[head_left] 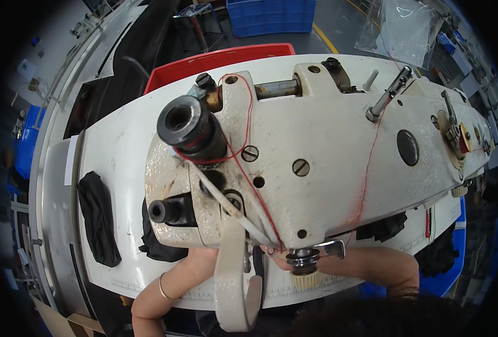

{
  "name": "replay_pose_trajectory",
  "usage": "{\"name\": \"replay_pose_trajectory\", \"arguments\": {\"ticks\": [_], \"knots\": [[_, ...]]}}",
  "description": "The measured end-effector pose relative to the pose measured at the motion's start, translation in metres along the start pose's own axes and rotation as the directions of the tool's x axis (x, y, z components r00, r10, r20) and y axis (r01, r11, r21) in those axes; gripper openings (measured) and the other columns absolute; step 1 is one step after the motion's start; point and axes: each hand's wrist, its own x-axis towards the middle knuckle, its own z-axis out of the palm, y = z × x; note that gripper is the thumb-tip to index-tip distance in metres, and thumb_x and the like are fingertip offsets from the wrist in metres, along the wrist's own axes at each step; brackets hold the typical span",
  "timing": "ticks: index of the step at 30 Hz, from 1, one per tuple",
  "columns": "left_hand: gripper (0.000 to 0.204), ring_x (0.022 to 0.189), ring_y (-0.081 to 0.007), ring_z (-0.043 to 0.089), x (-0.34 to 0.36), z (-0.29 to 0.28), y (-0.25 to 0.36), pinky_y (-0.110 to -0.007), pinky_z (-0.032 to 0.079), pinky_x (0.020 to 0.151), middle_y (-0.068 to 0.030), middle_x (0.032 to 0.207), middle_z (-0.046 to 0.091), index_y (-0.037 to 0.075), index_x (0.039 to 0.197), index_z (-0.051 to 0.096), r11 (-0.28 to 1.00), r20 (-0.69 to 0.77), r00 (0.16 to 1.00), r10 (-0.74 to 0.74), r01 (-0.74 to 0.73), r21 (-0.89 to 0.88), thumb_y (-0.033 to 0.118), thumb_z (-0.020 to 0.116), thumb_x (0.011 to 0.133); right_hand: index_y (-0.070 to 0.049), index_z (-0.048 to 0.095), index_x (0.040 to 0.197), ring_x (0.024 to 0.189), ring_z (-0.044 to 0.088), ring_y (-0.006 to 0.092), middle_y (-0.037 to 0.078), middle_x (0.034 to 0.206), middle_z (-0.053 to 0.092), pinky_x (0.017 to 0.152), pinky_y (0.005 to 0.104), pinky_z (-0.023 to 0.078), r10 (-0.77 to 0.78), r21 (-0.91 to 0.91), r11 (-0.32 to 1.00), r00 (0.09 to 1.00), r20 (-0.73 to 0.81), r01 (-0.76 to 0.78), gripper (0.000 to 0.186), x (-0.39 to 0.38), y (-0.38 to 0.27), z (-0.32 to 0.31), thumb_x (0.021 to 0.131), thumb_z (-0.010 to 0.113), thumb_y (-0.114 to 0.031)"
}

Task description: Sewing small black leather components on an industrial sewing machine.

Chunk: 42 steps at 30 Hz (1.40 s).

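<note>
A large white industrial sewing machine [327, 135] fills the middle of the view, with red thread [366, 180] running over its head. Below its left end, my left hand [204, 256] shows only in part, with a bracelet [163, 287] on the forearm. My right hand [280, 259] lies behind the thread tension knob [305, 279], near the needle area. The machine hides the fingers of both hands, so what they hold cannot be made out. Black fabric [162, 247] lies on the table just left of my left hand.
Another black fabric piece [98, 219] lies on the white table [128, 168] at left; more black cloth [382, 226] shows beneath the machine arm and at the right edge. A red bin [221, 58] stands behind the machine. Further back is a blue crate [271, 18].
</note>
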Motion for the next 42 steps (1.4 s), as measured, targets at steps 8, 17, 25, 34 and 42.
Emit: {"name": "replay_pose_trajectory", "arguments": {"ticks": [8, 17, 25, 34, 42], "knots": [[0.016, 0.069, -0.0299, 0.059, -0.005, 0.002, -0.001, -0.042, 0.047, 0.064, -0.0134, 0.074, 0.060, 0.003, 0.087, 0.062, 0.991, 0.133, 0.982, -0.135, 0.135, 0.010, 0.008, 0.061, 0.072, -0.008, 0.054, 0.054, 0.058, 0.055, 0.0142, 0.004, 0.066, 0.051, 0.039, 0.0275, 0.045, 0.009, 0.003, 1.000, 1.000, -0.018, -0.009, 0.010, 0.001, 0.001, 0.000, 0.057, 0.061, -0.014], [0.005, 0.049, -0.0283, 0.057, 0.001, -0.003, 0.005, -0.041, 0.046, 0.050, -0.0096, 0.051, 0.054, 0.003, 0.066, 0.061, 0.982, -0.067, 0.996, 0.055, -0.042, 0.182, 0.007, 0.064, 0.065, -0.008, 0.054, 0.056, 0.060, 0.055, 0.0146, 0.003, 0.065, 0.052, 0.043, 0.0277, 0.046, -0.012, 0.035, 0.999, 0.999, -0.032, 0.013, 0.010, 0.006, -0.004, 0.006, 0.060, 0.061, -0.013], [0.010, 0.058, -0.0297, 0.059, 0.009, -0.004, 0.018, -0.042, 0.047, 0.057, -0.0134, 0.060, 0.057, 0.001, 0.072, 0.062, 0.990, 0.050, 0.999, 0.010, -0.017, 0.140, 0.004, 0.062, 0.063, -0.008, 0.053, 0.059, 0.062, 0.056, 0.0150, 0.002, 0.064, 0.052, 0.046, 0.0280, 0.047, -0.002, 0.006, 1.000, 1.000, -0.017, 0.002, 0.010, 0.006, -0.003, -0.008, 0.062, 0.061, -0.013], [0.037, 0.079, -0.0175, 0.060, 0.001, 0.000, 0.025, -0.033, 0.050, 0.078, -0.0106, 0.094, 0.060, 0.005, 0.102, 0.054, 0.992, -0.081, 0.996, 0.034, -0.023, 0.124, 0.038, 0.044, 0.090, -0.008, 0.053, 0.065, 0.070, 0.053, 0.0201, 0.002, 0.065, 0.052, 0.068, 0.0305, 0.043, -0.286, -0.213, 0.935, 0.958, 0.015, 0.282, 0.010, 0.022, 0.004, -0.029, 0.066, 0.060, -0.014], [0.027, 0.078, -0.0180, 0.064, -0.005, 0.008, 0.029, -0.026, 0.052, 0.069, -0.0082, 0.091, 0.066, -0.002, 0.099, 0.058, 0.952, -0.038, 0.993, 0.108, -0.092, 0.293, 0.000, 0.065, 0.073, -0.006, 0.055, 0.073, 0.072, 0.057, 0.0218, 0.006, 0.070, 0.058, 0.069, 0.0310, 0.045, -0.220, -0.196, 0.954, 0.974, 0.052, 0.226, 0.009, 0.027, 0.002, -0.055, 0.069, 0.057, -0.013]]}}
